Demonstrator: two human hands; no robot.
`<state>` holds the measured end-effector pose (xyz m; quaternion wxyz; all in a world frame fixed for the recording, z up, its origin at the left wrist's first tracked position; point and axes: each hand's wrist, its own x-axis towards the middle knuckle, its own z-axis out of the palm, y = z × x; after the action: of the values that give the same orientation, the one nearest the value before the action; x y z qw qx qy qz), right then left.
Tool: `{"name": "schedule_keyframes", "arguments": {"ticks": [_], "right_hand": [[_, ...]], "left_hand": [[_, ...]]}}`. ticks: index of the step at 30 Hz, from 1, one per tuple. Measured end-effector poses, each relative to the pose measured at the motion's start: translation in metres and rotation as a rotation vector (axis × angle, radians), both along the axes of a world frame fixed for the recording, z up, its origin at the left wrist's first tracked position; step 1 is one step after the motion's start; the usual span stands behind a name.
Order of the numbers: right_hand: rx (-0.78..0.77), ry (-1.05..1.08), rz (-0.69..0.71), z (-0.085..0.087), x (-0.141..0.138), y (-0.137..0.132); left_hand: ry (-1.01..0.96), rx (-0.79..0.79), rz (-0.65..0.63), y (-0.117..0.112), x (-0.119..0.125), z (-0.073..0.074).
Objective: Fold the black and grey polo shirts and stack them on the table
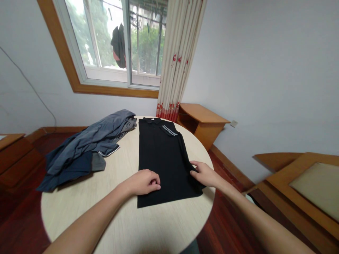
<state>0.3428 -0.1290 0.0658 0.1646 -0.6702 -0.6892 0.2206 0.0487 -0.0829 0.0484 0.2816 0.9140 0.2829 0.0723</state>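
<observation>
A black polo shirt (pixel 161 155) lies folded lengthwise into a long strip on the round table (pixel 124 218), its collar at the far end. My left hand (pixel 144 181) rests on the shirt's near left edge, fingers curled and pinching the fabric. My right hand (pixel 202 173) grips the shirt's near right edge, fingers closed on the cloth.
A heap of grey and navy clothes (pixel 87 148) lies on the table's left side. A low wooden cabinet (pixel 202 123) stands beyond the table by the curtain (pixel 178 60). Wooden furniture (pixel 304 187) sits at the right, and more at the far left.
</observation>
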Motion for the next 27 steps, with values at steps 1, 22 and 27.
{"name": "schedule_keyframes", "arguments": {"ticks": [1, 22, 27], "right_hand": [[-0.001, 0.015, 0.032, -0.002, -0.009, -0.001], [0.098, 0.391, -0.091, -0.036, 0.045, 0.200], [0.165, 0.361, -0.139, -0.036, 0.041, 0.264]], "left_hand": [[-0.005, 0.006, -0.002, 0.000, 0.001, -0.002], [0.072, 0.199, -0.085, -0.031, 0.054, -0.014], [0.015, 0.115, -0.098, -0.031, 0.055, -0.019]]}}
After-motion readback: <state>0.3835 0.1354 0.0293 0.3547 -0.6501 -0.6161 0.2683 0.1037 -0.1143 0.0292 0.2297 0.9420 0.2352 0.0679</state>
